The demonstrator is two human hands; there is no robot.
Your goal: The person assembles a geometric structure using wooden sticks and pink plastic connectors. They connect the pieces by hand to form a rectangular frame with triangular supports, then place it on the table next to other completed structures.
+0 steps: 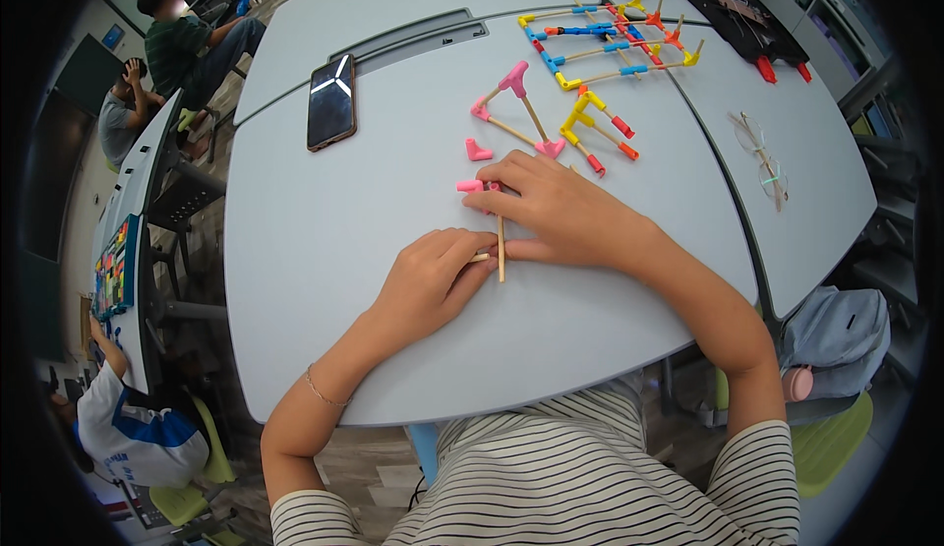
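Observation:
My left hand (418, 280) is closed, with a short piece of wooden stick (479, 258) pinched between thumb and fingers. Above and to the right, my right hand (560, 207) grips a pink plastic connector (470, 186), partly hidden under the fingers. A longer wooden stick (501, 266) points down from this connector toward me, beside my left fingertips. Just beyond the right fingers lies a loose pink connector (478, 150). Farther off is a triangle of sticks with pink connectors (513, 78). To its right sits a small assembly with yellow connectors (573, 118) and red tips.
A larger stick frame with blue joints (585, 11) stands at the far right. On the left lies a phone (331, 103); glasses (762, 162) rest on the right table. A black tray (737, 20) holds more parts. Other people sit at the left; a grey backpack (841, 339) is at right.

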